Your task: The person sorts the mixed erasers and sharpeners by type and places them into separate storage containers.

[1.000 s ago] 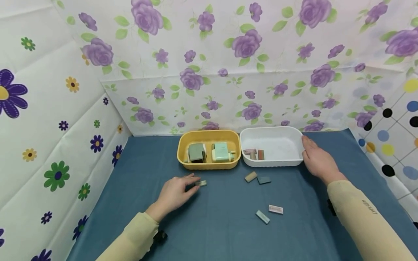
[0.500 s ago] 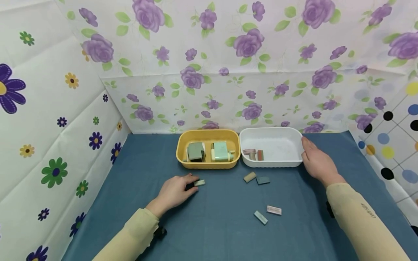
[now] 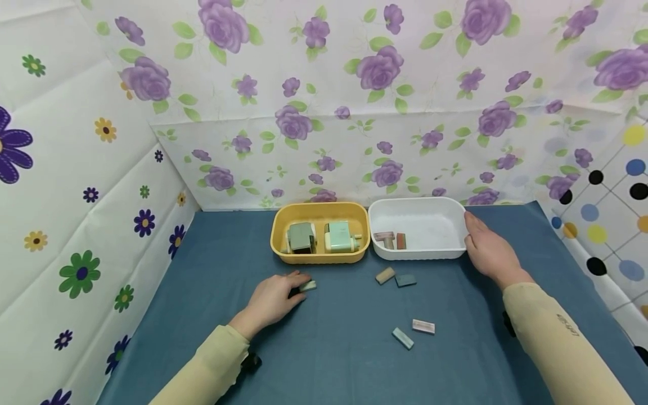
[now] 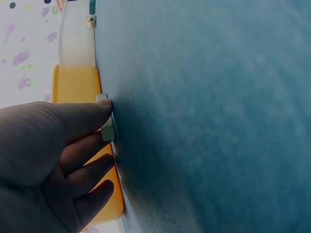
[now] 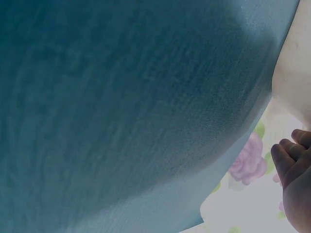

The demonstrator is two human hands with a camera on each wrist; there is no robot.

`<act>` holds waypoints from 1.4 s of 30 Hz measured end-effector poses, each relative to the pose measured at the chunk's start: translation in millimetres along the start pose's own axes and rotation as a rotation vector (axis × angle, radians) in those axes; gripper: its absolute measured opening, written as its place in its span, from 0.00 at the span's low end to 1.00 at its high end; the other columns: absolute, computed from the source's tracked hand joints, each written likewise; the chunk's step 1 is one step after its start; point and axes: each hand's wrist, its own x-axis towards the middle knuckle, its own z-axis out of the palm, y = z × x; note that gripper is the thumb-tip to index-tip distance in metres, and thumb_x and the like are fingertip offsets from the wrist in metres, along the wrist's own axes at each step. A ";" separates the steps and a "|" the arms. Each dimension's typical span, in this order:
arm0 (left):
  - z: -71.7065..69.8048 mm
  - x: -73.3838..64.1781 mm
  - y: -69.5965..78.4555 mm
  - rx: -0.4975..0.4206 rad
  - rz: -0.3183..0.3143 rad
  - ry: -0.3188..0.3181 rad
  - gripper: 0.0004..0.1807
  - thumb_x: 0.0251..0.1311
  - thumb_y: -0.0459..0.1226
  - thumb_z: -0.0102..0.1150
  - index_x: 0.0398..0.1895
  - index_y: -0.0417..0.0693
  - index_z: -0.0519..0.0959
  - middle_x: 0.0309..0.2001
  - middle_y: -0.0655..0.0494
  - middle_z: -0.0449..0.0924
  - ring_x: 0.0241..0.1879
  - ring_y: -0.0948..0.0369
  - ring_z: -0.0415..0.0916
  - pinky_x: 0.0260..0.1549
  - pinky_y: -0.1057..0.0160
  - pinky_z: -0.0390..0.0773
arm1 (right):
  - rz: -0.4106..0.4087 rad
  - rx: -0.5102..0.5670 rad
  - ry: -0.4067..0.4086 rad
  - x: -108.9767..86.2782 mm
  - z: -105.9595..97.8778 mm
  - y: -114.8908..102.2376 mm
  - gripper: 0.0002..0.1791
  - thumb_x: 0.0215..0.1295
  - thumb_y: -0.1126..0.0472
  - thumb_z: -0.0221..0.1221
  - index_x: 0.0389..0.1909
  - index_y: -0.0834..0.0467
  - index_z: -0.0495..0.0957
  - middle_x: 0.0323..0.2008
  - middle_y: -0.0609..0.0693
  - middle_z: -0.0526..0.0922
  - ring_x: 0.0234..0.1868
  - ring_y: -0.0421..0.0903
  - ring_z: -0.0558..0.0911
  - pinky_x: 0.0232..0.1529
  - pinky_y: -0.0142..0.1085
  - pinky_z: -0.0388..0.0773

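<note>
My left hand [image 3: 270,298] is low over the blue cloth, in front of the yellow tray. It pinches a small pale green eraser [image 4: 108,128] between thumb and fingers; in the head view the fingers partly cover this eraser [image 3: 307,286]. My right hand [image 3: 491,250] rests against the right end of the white tray [image 3: 430,254], its fingers straight along the outer wall. Inside the white tray lie a pinkish eraser [image 3: 385,236] and a reddish-brown one [image 3: 401,241]. The yellow tray [image 3: 319,259] holds two crank pencil sharpeners, one grey-green [image 3: 301,238], one mint [image 3: 339,237].
On the blue cloth [image 3: 349,360] lie a tan eraser [image 3: 385,275] and a dark teal eraser [image 3: 406,280] before the white tray. Nearer are a light blue eraser [image 3: 403,338] and a white-pink eraser [image 3: 423,327]. A flowered sheet [image 3: 344,152] rises behind the trays.
My left fingers have closed in on the pale green eraser, which sits slightly further left in the head view. My right hand stays against the white tray.
</note>
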 end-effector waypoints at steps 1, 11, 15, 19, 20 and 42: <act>-0.1 -0.1 0.3 0.002 0.002 0.000 0.23 0.69 0.40 0.74 0.66 0.52 0.86 0.64 0.50 0.85 0.66 0.50 0.80 0.54 0.42 0.84 | 0.000 -0.003 0.000 0.1 0.1 0.0 0.35 0.87 0.57 0.32 0.86 0.66 0.35 0.84 0.70 0.45 0.82 0.71 0.51 0.76 0.68 0.51; 0.7 0.2 2.0 0.041 0.011 0.010 0.22 0.69 0.39 0.73 0.64 0.51 0.87 0.64 0.48 0.84 0.66 0.44 0.80 0.61 0.38 0.79 | 0.001 -0.010 -0.005 0.5 -0.8 -0.5 0.35 0.88 0.57 0.33 0.86 0.66 0.35 0.84 0.70 0.44 0.82 0.71 0.51 0.77 0.67 0.50; 0.7 0.9 3.7 0.047 0.003 0.019 0.21 0.68 0.38 0.74 0.64 0.50 0.87 0.63 0.47 0.85 0.65 0.44 0.81 0.60 0.38 0.80 | -0.001 0.000 0.007 0.1 -0.3 -0.9 0.35 0.87 0.57 0.32 0.86 0.66 0.36 0.84 0.70 0.45 0.82 0.71 0.51 0.77 0.67 0.51; 1.4 4.1 5.2 0.056 -0.005 0.027 0.20 0.68 0.38 0.74 0.63 0.51 0.88 0.62 0.49 0.86 0.64 0.45 0.82 0.57 0.39 0.81 | -0.002 0.000 0.015 0.2 0.0 -0.6 0.35 0.87 0.57 0.32 0.86 0.66 0.37 0.84 0.70 0.46 0.82 0.71 0.51 0.77 0.67 0.51; 1.7 4.9 5.6 0.057 -0.005 0.028 0.20 0.68 0.38 0.74 0.62 0.51 0.88 0.62 0.49 0.86 0.63 0.45 0.82 0.57 0.39 0.82 | -0.001 0.001 0.014 0.3 0.1 -0.4 0.35 0.87 0.57 0.32 0.86 0.66 0.37 0.84 0.70 0.46 0.82 0.71 0.51 0.77 0.67 0.51; 2.1 7.9 11.3 0.019 -0.063 0.057 0.12 0.68 0.38 0.74 0.53 0.58 0.92 0.50 0.57 0.91 0.40 0.60 0.88 0.36 0.55 0.86 | 0.005 0.037 0.026 -1.7 1.9 2.3 0.35 0.87 0.56 0.32 0.86 0.65 0.37 0.85 0.68 0.45 0.82 0.71 0.50 0.77 0.68 0.50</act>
